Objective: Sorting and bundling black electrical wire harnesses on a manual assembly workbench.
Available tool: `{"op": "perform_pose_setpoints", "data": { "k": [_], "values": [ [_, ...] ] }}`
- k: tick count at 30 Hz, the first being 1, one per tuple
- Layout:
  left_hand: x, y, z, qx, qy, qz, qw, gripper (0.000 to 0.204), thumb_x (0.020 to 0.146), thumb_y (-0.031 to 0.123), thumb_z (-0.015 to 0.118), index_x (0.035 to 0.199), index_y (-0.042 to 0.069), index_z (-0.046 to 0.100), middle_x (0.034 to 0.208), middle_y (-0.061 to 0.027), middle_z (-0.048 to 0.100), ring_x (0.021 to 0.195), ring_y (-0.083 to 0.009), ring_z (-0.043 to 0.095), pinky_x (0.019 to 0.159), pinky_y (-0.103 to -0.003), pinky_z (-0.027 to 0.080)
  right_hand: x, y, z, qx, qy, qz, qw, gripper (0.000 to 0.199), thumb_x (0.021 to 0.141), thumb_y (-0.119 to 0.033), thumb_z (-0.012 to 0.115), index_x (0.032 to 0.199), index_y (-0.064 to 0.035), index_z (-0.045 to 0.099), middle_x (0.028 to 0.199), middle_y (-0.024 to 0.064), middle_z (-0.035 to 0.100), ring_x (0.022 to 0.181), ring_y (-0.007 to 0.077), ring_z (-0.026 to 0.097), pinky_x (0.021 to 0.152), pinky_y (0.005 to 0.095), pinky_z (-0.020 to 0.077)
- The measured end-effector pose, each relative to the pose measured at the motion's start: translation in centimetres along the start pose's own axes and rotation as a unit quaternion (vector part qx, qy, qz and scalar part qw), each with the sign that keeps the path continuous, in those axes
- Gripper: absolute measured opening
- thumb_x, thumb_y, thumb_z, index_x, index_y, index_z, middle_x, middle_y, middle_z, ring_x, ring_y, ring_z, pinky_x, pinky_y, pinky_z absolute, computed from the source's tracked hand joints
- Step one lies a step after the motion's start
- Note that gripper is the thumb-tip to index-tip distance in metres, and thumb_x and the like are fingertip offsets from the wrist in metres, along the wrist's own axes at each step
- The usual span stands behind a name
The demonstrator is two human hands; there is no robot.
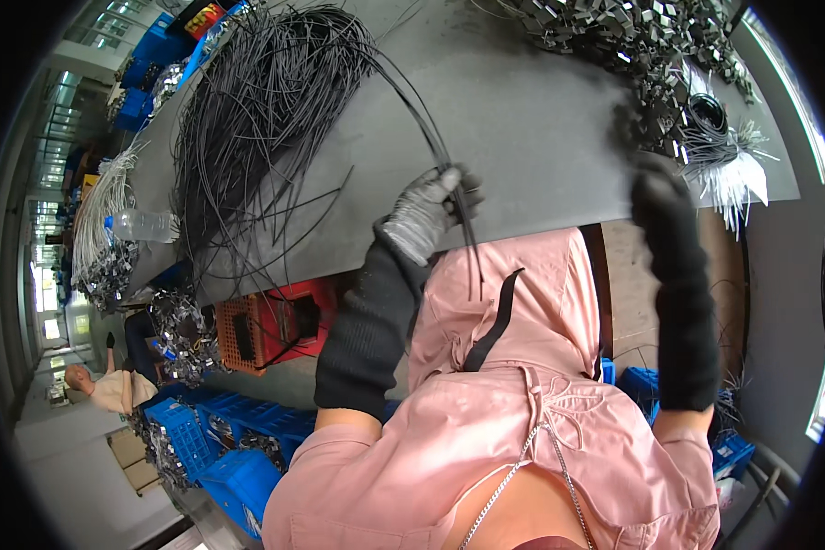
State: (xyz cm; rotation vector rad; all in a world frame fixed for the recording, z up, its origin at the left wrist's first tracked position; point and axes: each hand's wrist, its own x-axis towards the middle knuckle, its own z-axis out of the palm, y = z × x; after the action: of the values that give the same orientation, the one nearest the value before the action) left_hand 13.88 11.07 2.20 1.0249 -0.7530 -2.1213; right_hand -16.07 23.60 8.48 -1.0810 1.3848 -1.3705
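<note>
Grey surface [522, 119], broad and matte, bent by the lens, carrying all stock listed here. Heap of black cords [257, 119]: long, thin, glossy strands, loosely tangled, spread over the surface's left half, stray ends trailing over its near edge. Pile of small metal clips [642, 37], silvery and angular, at the far right of the surface. Bundle of white-tipped strands [729, 170] fanned out beside a black coil [709, 112], right end of the surface. Clear plastic bottle [145, 225] lying on its side at the left edge. Red and orange crates [270, 325] below the near edge; blue crates [220, 449] lower left. Left hand [428, 213], grey knit glove over black sleeve: fingers closed around a few black cords [411, 96], which arch up from the heap, pass through the grip and hang down over the pink garment [532, 367]. Right hand [658, 188], dark glove and sleeve, raised at the surface's near edge just below the clips; blurred, so whether its fingers are spread or closed cannot be told.
</note>
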Motion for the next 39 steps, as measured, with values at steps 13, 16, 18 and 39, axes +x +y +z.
{"op": "perform_pose_setpoints", "data": {
  "k": [13, 16, 18, 39],
  "values": [
    [1.5, -3.2, 3.1, 0.018, 0.023, -0.017, 0.999, 0.029, 0.088, 0.017, 0.053, 0.110, -0.001, 0.050, 0.103, -0.0122, 0.057, 0.094, -0.0245, 0.057, 0.082, -0.035, 0.049, -0.4, 7.7, 14.0, -0.178, -0.105, 0.012, 0.978, 0.028, 0.086, -0.023, 0.047, 0.085, 0.0022, 0.059, 0.065, 0.0136, 0.059, 0.055, 0.0220, 0.053, 0.055, 0.0322, 0.0436],
    [1.5, -3.5, 3.4, 0.023, 0.012, -0.036, 0.999, 0.030, 0.089, 0.020, 0.052, 0.110, -0.001, 0.050, 0.102, -0.0114, 0.058, 0.092, -0.0231, 0.058, 0.083, -0.034, 0.048, -0.5, 7.3, 13.9, -0.114, -0.123, 0.069, 0.983, 0.029, 0.084, -0.024, 0.051, 0.080, 0.0026, 0.061, 0.061, 0.0111, 0.059, 0.055, 0.0179, 0.052, 0.055, 0.0322, 0.0421],
    [1.4, -3.5, 3.4, 0.050, -0.002, -0.051, 0.997, 0.030, 0.089, 0.021, 0.051, 0.110, -0.001, 0.051, 0.100, -0.0109, 0.059, 0.092, -0.0220, 0.058, 0.083, -0.034, 0.048, -0.2, 7.0, 13.5, -0.134, -0.134, 0.140, 0.972, 0.029, 0.083, -0.024, 0.051, 0.080, 0.0026, 0.061, 0.061, 0.0101, 0.059, 0.055, 0.0167, 0.053, 0.055, 0.0311, 0.0423],
    [-2.8, -6.9, 2.0, 0.589, -0.197, 0.166, 0.766, 0.039, 0.089, 0.033, 0.050, 0.116, 0.004, 0.050, 0.096, -0.0104, 0.060, 0.093, -0.0205, 0.057, 0.080, -0.033, 0.045, 3.5, 5.6, 10.3, 0.250, -0.219, 0.222, 0.917, 0.036, 0.087, -0.034, 0.052, 0.104, -0.0016, 0.051, 0.060, -0.0010, 0.042, 0.051, 0.0100, 0.040, 0.057, 0.0267, 0.0454]
  ]
}}
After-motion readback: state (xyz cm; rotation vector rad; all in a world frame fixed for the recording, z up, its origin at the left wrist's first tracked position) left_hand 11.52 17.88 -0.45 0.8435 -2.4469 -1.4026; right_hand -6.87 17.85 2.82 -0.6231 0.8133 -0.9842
